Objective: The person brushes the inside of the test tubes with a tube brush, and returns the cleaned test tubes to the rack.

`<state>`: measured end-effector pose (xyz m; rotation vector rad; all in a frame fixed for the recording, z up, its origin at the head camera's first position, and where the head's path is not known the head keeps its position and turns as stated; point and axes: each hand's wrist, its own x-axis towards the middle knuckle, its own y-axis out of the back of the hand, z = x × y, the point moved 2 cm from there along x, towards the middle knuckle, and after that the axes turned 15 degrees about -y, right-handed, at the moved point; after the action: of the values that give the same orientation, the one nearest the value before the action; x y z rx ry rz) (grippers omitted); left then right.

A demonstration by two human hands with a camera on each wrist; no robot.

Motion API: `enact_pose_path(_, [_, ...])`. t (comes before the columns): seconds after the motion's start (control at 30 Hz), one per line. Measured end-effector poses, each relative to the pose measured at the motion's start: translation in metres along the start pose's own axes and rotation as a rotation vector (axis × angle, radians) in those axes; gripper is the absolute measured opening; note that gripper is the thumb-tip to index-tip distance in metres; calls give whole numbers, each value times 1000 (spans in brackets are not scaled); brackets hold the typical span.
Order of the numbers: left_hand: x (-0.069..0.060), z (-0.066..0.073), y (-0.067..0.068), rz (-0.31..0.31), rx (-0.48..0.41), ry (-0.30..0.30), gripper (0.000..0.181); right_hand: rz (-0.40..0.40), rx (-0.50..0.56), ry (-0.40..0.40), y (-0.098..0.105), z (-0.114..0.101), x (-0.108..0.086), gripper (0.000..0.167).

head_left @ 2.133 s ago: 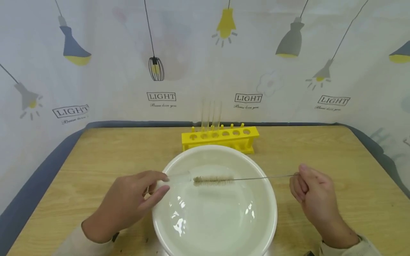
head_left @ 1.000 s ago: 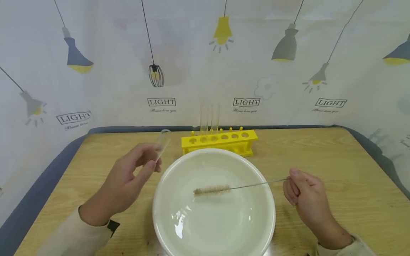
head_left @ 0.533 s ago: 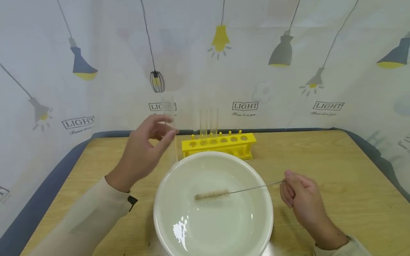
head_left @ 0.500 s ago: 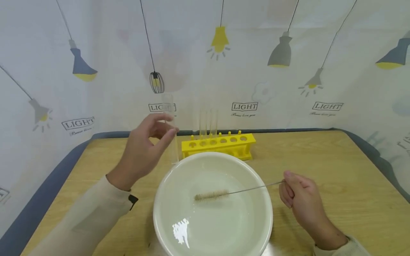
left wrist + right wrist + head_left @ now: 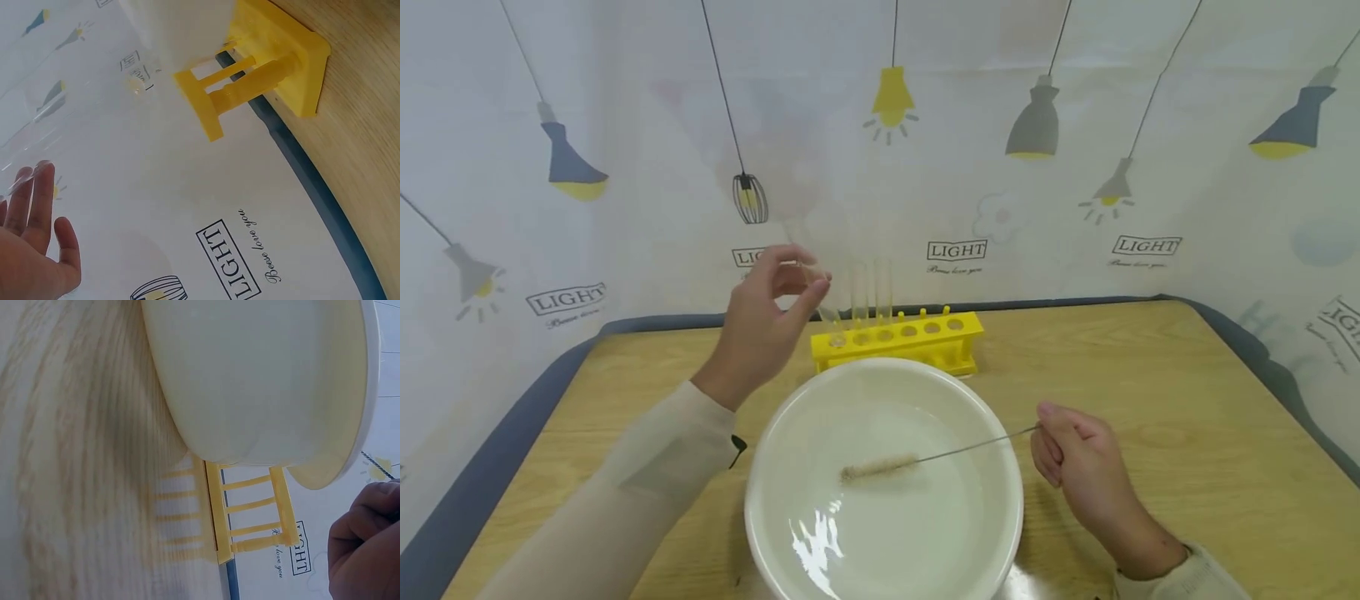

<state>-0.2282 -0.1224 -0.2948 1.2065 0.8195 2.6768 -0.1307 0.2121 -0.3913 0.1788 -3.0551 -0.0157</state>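
In the head view my left hand (image 5: 767,321) pinches a clear glass tube (image 5: 829,315) between thumb and fingers, tilted, its lower end at the leftmost hole of the yellow rack (image 5: 955,333). Whether that end is inside the hole is hard to tell. Two other clear tubes (image 5: 883,287) stand upright in neighbouring holes. My right hand (image 5: 1090,475) grips the wire handle of a bristle brush (image 5: 880,469), whose bristles lie low in the white basin (image 5: 1012,508). The left wrist view shows my left hand (image 5: 37,237) with the tube's glass across the fingers.
The basin holds water and stands in front of the rack on a wooden table (image 5: 1187,400). Behind the table hangs a pale cloth (image 5: 820,108) printed with lamps. The right wrist view shows the basin's outer wall (image 5: 237,381) close to the right hand (image 5: 369,544).
The left hand has carried its tube from over the basin's left side up to the rack's left end. The brush has stayed over the basin in the right hand. The view has shifted somewhat.
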Motion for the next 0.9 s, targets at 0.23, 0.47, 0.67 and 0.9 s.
enact_pose_path(0.23, [0,-12,-10,-44,-4,93,33,8,-31,-27,-1,1,0,52])
enact_pose_path(0.47, [-1,-23,-18,-112,9,183,33,20,-44,-54,-1,2,0,52])
enact_pose_path(0.67, [-7,-31,-21,-173,43,231,32,13,-34,-58,-1,4,0,51])
enact_pose_path(0.9, [-13,-41,-23,-209,74,264,29,22,-42,-64,0,3,0,51])
